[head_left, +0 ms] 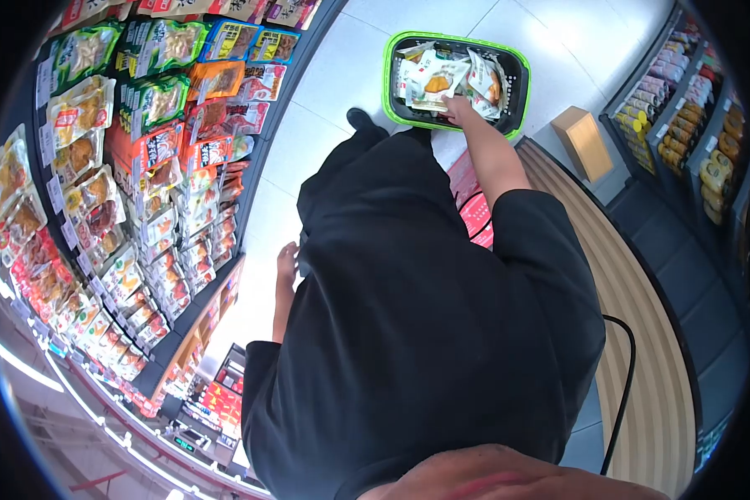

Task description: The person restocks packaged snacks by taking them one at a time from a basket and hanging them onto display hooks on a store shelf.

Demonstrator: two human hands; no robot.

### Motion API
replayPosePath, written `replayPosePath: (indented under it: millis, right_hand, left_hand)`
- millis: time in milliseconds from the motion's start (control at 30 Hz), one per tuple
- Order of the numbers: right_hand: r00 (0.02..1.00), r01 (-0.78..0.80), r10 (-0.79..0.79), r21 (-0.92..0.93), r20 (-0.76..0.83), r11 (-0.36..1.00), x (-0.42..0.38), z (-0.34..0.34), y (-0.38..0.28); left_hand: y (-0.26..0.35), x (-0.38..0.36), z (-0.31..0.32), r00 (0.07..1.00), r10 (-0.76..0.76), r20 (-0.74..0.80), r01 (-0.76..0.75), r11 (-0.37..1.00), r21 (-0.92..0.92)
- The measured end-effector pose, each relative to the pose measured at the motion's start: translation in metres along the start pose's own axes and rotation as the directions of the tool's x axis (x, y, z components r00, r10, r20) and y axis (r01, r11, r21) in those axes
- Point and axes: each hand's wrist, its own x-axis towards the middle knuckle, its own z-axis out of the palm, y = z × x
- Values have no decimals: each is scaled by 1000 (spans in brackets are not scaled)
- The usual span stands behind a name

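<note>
My right hand [456, 110] reaches down into a black basket with a bright green rim [521, 67]. Its fingers are closed on the lower edge of a white snack packet [438, 81] with a golden-brown food picture. Further white packets, one of them a packet at the basket's right side [485, 77], lie around it. My left hand [287, 262] hangs beside my hip, holding nothing, its fingers loosely apart. The shelf of packaged snacks [154, 150] stands to its left, not touched.
Pale floor tiles [317, 108] run between the snack shelf and the basket. A slatted wooden counter [642, 333] curves along my right, with a black cable [629, 367] over it. A wooden box [587, 142] stands near shelves of packaged goods [683, 125].
</note>
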Motion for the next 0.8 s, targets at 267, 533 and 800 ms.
replayPosePath:
  millis: [267,533,800]
  right_hand:
    - [916,86,-324,-674,-236,734,30,-12,54]
    - [998,48,-68,-627,-8,778,25,-33,112]
    - [916,346,-384,-708,114,616,20,-37,133]
  left_hand:
    - [111,1,-7,951,308,22,-309,945,108]
    - [157,6,14,884,454,114,-467,848,250]
    - [93,25,18,910,398,118,-415,885,211]
